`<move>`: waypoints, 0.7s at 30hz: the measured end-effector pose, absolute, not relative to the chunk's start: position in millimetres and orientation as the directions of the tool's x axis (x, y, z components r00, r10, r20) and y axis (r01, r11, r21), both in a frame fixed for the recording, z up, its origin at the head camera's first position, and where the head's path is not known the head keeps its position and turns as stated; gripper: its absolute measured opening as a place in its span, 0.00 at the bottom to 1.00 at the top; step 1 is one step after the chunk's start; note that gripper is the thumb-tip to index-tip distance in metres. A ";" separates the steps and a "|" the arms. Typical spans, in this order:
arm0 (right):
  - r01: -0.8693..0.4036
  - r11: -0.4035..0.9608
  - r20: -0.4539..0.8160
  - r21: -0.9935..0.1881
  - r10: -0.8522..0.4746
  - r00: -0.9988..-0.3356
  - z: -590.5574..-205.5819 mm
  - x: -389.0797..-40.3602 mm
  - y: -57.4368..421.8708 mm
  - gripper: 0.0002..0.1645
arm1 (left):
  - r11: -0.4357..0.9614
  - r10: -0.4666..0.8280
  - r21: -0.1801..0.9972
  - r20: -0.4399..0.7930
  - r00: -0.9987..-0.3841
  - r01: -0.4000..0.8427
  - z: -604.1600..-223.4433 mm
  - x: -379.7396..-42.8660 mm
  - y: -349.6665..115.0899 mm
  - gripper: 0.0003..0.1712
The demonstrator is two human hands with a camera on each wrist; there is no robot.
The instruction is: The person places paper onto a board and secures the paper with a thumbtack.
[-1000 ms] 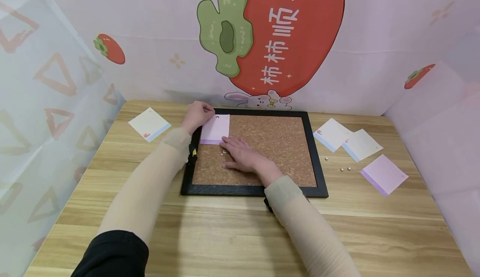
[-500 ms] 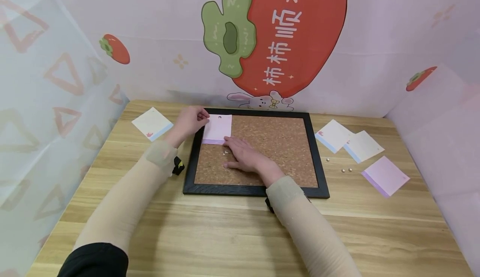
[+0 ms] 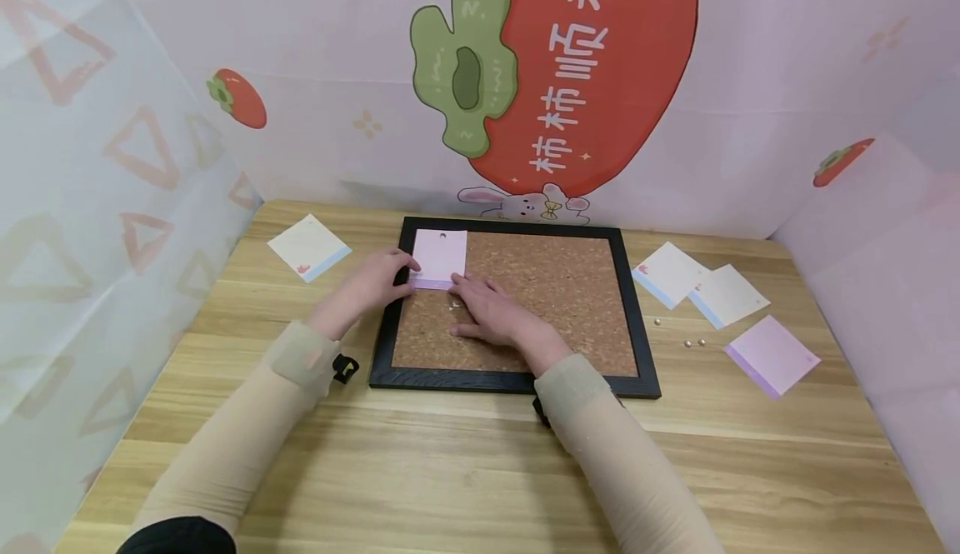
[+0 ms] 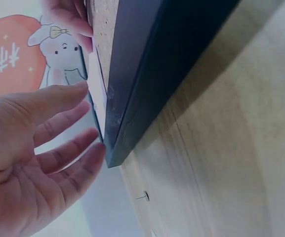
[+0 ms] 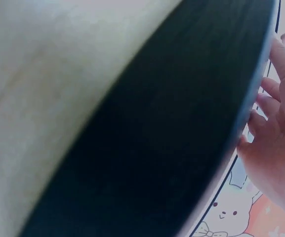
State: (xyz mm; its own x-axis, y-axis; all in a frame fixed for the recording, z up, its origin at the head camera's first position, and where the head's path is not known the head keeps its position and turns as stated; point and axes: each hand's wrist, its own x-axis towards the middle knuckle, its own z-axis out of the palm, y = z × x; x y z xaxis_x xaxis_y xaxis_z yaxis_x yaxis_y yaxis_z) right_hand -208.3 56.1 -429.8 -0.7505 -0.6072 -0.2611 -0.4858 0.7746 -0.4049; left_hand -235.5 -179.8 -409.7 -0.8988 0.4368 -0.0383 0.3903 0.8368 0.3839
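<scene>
A pink note with a purple lower band (image 3: pixel 438 258) lies in the upper left corner of a black-framed cork board (image 3: pixel 555 304). Near its top edge is a small dark round spot (image 3: pixel 442 236), perhaps a pin head. My left hand (image 3: pixel 363 289) is at the frame's left side, its fingertips by the note's left edge; in the left wrist view its fingers (image 4: pixel 68 158) are loosely bent and hold nothing. Spread over the cork, my right hand (image 3: pixel 495 312) has its fingertips at the note's lower right corner. Small shiny bits (image 3: pixel 454 305) lie beside that hand.
A cream note (image 3: pixel 309 247) lies left of the board. To its right are two cream notes (image 3: pixel 670 273) (image 3: pixel 729 296), a pink note (image 3: pixel 774 356) and several pearl-like pin heads (image 3: pixel 687 344). A pin (image 4: pixel 145 196) shows on the table in the left wrist view. A printed cloth backdrop (image 3: pixel 315 137) stands behind.
My left hand has moved from the note's top left corner down along the frame's left side. The right hand has stayed in place on the board.
</scene>
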 end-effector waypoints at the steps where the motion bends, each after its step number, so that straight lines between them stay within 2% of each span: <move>1: -0.486 0.776 -0.262 -0.403 -0.606 -0.751 -429.6 -208.3 55.9 0.45 | 0.837 0.432 0.388 -0.040 -0.901 0.385 -410.0 -233.0 -180.8 0.18; 17: -0.473 0.779 -0.268 -0.412 -0.599 -0.754 -430.2 -207.0 56.7 0.45 | 0.845 0.385 0.411 -0.021 -0.923 0.343 -415.4 -214.4 -188.9 0.24; 21: -0.476 0.777 -0.262 -0.412 -0.601 -0.755 -429.4 -206.8 56.4 0.45 | 0.845 0.372 0.426 -0.035 -0.927 0.323 -417.2 -212.1 -189.4 0.28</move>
